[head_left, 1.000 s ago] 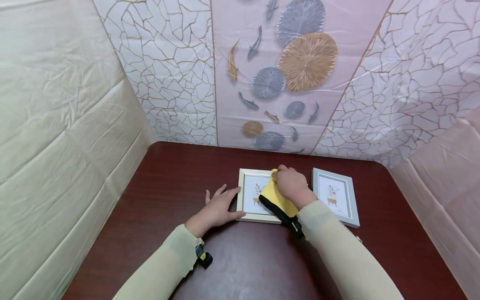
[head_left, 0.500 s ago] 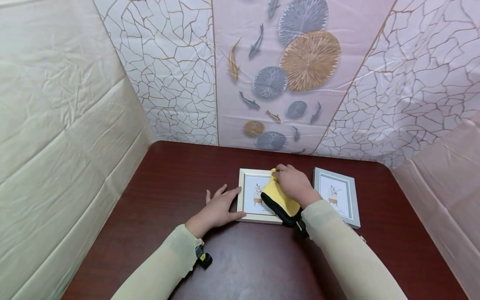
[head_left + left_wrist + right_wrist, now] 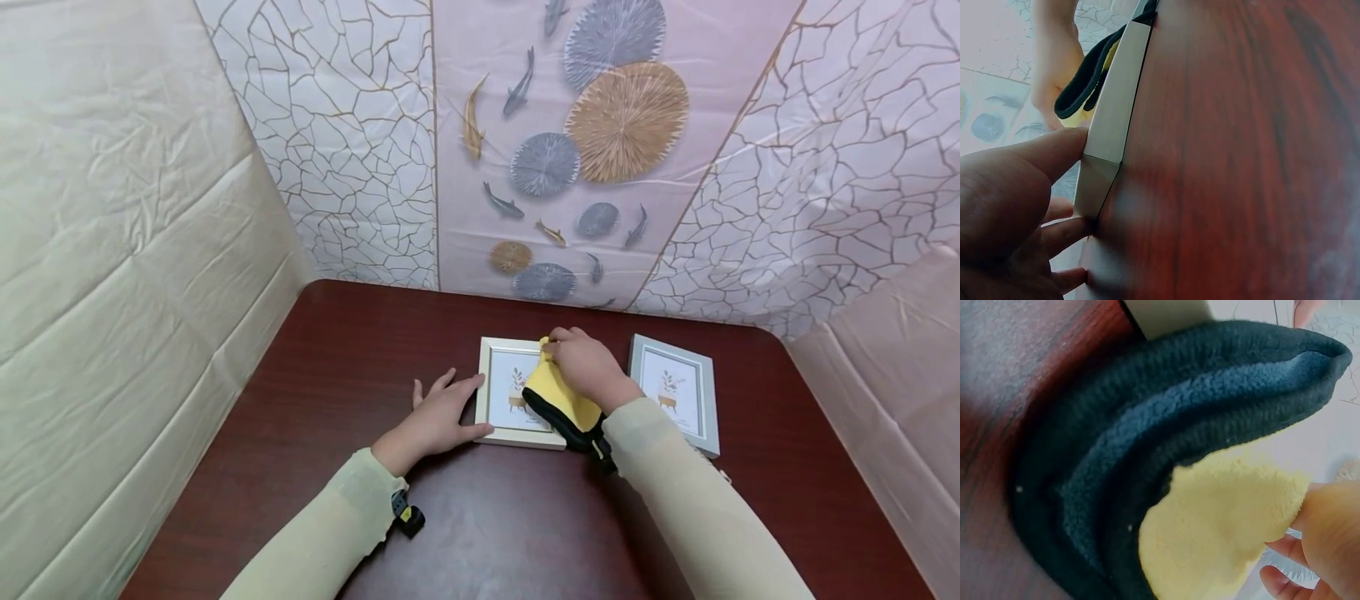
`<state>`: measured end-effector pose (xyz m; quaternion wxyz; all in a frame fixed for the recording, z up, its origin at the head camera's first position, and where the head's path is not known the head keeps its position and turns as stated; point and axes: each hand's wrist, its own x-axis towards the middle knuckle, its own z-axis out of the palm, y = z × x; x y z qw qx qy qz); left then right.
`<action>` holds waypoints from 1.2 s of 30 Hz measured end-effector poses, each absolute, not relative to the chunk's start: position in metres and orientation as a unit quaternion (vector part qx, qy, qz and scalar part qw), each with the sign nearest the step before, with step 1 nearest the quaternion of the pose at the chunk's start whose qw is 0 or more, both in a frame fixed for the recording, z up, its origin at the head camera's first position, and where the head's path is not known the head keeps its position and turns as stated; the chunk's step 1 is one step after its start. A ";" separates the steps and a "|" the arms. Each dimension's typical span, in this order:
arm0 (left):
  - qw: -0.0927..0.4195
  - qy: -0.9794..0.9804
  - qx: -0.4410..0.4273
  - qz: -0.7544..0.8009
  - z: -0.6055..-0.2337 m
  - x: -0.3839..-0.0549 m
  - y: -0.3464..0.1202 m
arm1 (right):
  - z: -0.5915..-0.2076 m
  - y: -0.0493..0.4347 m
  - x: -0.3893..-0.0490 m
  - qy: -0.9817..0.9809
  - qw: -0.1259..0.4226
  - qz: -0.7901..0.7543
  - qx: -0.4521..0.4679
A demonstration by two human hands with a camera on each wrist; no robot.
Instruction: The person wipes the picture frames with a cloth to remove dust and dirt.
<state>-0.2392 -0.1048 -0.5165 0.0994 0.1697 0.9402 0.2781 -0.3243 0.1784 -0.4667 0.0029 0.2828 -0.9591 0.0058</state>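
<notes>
Pinching the yellow cloth [image 3: 552, 387] in the right grip [image 3: 590, 367], over the right part of the cream frame [image 3: 504, 393], flat on the surface [image 3: 495, 517], with the left grip [image 3: 437, 419] spread wide against its left edge. Could skid the cream frame toward the grey frame [image 3: 681, 385] nearby if pushed rightward too hard, or snag the loose black hem [image 3: 552, 417] on its rim.

That glossy, red-brown surface [image 3: 360, 358] bears a cream picture frame [image 3: 512, 396] and, near it, a grey picture frame [image 3: 675, 387].

Head view above frame [image 3: 512, 393], wrist views close.
</notes>
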 end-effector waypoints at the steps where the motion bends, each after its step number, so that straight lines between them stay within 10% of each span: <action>1: 0.099 0.940 0.170 0.279 -0.516 -0.239 -0.105 | -0.467 0.178 -0.324 -0.958 0.005 0.005 0.286; 36: 0.104 0.943 0.164 0.270 -0.519 -0.240 -0.106 | -0.462 0.145 -0.333 -0.957 -0.036 0.035 0.285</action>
